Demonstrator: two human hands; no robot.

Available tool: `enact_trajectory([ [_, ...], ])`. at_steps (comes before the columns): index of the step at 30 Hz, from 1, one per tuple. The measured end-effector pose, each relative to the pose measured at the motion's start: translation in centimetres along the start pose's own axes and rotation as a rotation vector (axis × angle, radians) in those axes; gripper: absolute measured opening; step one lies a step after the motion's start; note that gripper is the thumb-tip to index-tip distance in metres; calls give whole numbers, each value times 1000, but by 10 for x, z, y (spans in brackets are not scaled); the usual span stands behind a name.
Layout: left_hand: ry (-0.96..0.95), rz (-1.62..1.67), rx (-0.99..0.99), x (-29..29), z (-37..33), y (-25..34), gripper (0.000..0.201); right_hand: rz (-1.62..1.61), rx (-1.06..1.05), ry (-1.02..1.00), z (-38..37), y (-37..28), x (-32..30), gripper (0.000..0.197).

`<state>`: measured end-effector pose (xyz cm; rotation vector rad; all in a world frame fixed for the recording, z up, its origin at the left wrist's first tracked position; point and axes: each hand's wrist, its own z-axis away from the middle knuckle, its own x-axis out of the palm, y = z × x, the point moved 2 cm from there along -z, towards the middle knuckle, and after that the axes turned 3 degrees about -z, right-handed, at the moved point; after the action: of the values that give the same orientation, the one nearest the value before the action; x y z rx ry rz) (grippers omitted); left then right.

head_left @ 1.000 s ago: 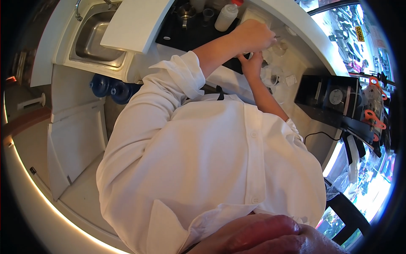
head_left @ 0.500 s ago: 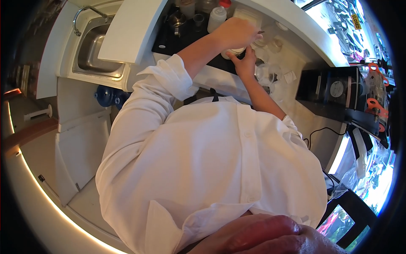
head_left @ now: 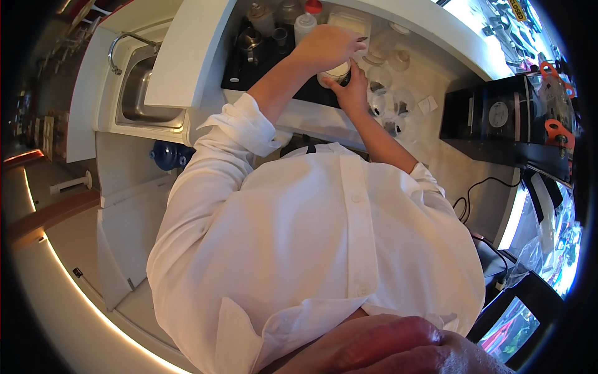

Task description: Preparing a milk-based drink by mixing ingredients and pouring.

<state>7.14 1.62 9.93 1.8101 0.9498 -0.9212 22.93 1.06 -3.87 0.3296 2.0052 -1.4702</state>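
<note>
My right hand (head_left: 352, 92) curls its thumb and fingers around the near right side of a round tub (head_left: 338, 70) with pale contents. Above the tub, my left hand (head_left: 327, 47) is closed, with the wrist bent over. A small dark tip shows at its fingers, but the rest of what it grips is hidden. The tub stands at the right edge of a black mat (head_left: 305, 91). Just behind my left hand are a white squeeze bottle (head_left: 304, 26) and a red-capped container (head_left: 313, 7). A pale rectangular container (head_left: 352, 23) sits beyond both hands.
A metal pitcher (head_left: 250, 41) and a small clear cup (head_left: 280, 36) stand left on the mat. Several clear plastic cups (head_left: 381, 103) lie right of my hand. A black boxy machine (head_left: 483, 118) stands farther right; a sink (head_left: 138, 93) and white panel (head_left: 180, 59) are left.
The whole view has shifted slightly. Both hands stay at the tub, with the left still closed above it and the right around it; more of the tub's pale contents shows now.
</note>
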Motion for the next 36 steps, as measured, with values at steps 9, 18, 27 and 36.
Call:
enact_trajectory([
  [9, 43, 77, -14, -18, 13, 7, 42, -1, 6, -19, -1, 5, -1, 105],
  [18, 37, 2, 22, -17, 10, 7, 38, 7, 17, -14, 0, 4, -1, 104],
  [27, -61, -2, -57, -17, 9, 8, 36, 34, 31, -16, 0, 8, 0, 105],
  [36, 62, 107, -67, -13, 15, 3, 40, 34, 21, -3, 0, 4, -1, 104],
])
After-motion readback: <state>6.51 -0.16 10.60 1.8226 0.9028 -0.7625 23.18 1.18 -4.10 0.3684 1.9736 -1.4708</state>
